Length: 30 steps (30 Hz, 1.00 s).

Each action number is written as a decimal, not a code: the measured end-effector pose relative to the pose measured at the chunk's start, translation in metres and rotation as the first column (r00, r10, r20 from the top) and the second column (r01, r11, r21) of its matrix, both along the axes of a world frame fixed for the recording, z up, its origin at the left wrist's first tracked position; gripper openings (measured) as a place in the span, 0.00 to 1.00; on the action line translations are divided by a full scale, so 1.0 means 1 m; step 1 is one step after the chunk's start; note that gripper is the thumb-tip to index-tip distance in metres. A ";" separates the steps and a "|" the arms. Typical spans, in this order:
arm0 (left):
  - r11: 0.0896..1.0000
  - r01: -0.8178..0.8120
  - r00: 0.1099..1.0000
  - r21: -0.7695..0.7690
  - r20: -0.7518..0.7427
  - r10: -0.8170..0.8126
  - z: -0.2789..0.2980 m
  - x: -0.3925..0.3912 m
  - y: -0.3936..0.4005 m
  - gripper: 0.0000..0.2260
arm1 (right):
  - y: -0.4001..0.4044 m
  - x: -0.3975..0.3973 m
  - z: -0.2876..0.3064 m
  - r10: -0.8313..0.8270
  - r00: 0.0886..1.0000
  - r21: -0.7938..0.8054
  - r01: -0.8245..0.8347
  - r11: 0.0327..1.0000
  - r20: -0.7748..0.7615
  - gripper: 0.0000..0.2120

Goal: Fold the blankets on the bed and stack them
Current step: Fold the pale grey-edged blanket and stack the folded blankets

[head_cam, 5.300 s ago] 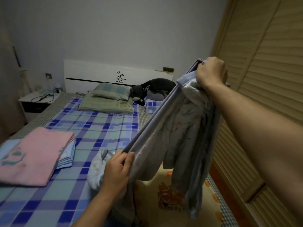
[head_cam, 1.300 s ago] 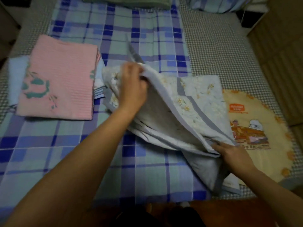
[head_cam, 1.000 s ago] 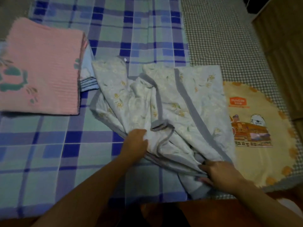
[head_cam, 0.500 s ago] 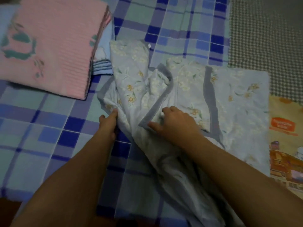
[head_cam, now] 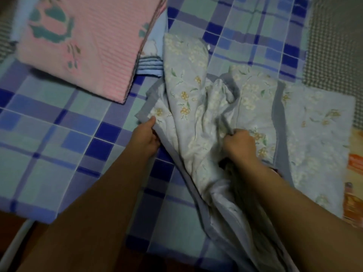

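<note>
Nearest the camera, both forearms reach up from the bottom of the frame over the bed, whose blue checked sheet fills the lower left. The left hand, at centre, has its fingers curled round the grey border of the floral blanket at its left corner. The right hand, right of centre, is clenched on a bunched ridge of the same blanket. Neither hand is loose; both are clamped on cloth.

The blanket lies crumpled across the middle and right of the frame, part flat at the right, part heaped between the hands, and a long tail appears to trail off the near edge of the bed at the lower right.

The likely trouble starts there. If the hands pull apart to spread the cloth, the hanging tail may drag the rest floorwards, or the border may twist so the fold comes out crooked. The right hand looks to hold a mid-fold bunch, not a corner, so edges may not meet.

Farther off, in the upper left, a folded pink blanket sits on a folded blue blanket. The floral cloth touches that pile, so a sweeping pull could nudge it askew. At the right edge an orange mat lies partly beneath the floral blanket and could be dragged along.
</note>
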<state>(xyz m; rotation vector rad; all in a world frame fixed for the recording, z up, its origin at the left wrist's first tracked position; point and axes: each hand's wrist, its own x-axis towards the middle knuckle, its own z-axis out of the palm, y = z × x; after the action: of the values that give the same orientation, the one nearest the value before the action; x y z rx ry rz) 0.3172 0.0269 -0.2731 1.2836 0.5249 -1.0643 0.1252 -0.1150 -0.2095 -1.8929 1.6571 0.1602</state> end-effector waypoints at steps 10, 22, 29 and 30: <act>0.925 -0.319 0.788 0.205 0.600 0.139 0.219 0.009 0.198 0.09 | -0.002 -0.034 0.255 -0.477 0.632 0.574 0.061 0.817 0.611 0.12; 0.969 0.240 0.878 0.053 0.414 -0.241 0.267 -0.081 0.174 0.05 | 0.201 0.058 0.203 -0.122 0.681 0.427 -0.301 0.853 0.723 0.14; 0.985 0.153 0.877 0.078 0.449 -0.172 0.263 -0.072 0.176 0.05 | 0.203 0.037 0.201 0.220 0.723 -0.339 0.021 0.941 0.655 0.09; 0.991 0.124 0.903 0.051 0.409 -0.134 0.263 -0.070 0.175 0.05 | 0.207 0.034 0.202 0.334 0.705 -0.450 -0.023 0.893 0.626 0.09</act>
<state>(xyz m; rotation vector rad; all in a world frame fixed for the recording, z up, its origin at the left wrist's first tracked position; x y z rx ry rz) 0.2468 0.2023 -0.0098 1.5311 0.1320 -0.8606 0.1587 0.0920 -0.0072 -2.0486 1.0124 -0.8067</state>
